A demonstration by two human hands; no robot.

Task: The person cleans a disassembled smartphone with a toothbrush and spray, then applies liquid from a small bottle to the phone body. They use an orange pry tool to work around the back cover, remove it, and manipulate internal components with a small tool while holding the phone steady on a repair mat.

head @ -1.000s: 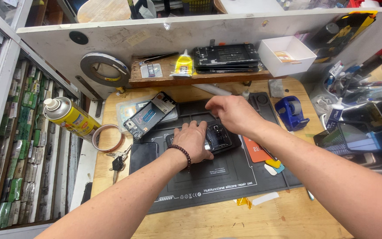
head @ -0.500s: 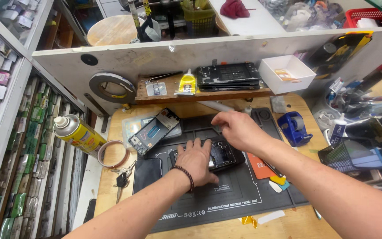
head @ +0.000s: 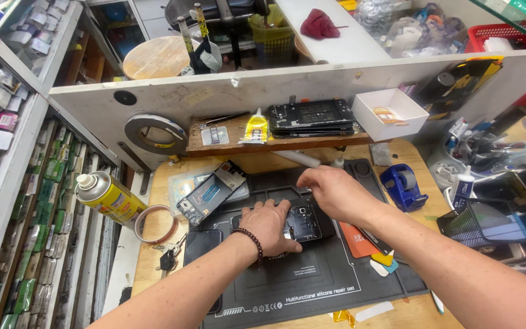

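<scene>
An opened black phone body (head: 302, 222) lies on a dark silicone repair mat (head: 312, 283) on a wooden bench. My left hand (head: 269, 226), a bead bracelet on its wrist, presses flat on the phone's left end. My right hand (head: 330, 190) hovers over the phone's upper right edge, fingers curled down at it; whether it grips a small part or tool is hidden. A second opened phone frame (head: 210, 194) lies tilted just left of my left hand.
A yellow spray can (head: 106, 198), a tape roll (head: 156, 223) and keys (head: 168, 257) lie at the left. A blue tape dispenser (head: 402, 186) sits right of the mat. On the small shelf behind are a glue tube (head: 255, 129), stacked phone frames (head: 310, 117) and a white box (head: 389, 113).
The camera has tilted and drawn closer, showing more beyond the white partition. Both hands stay on the opened phone; the right hand has shifted slightly left over its top edge.
</scene>
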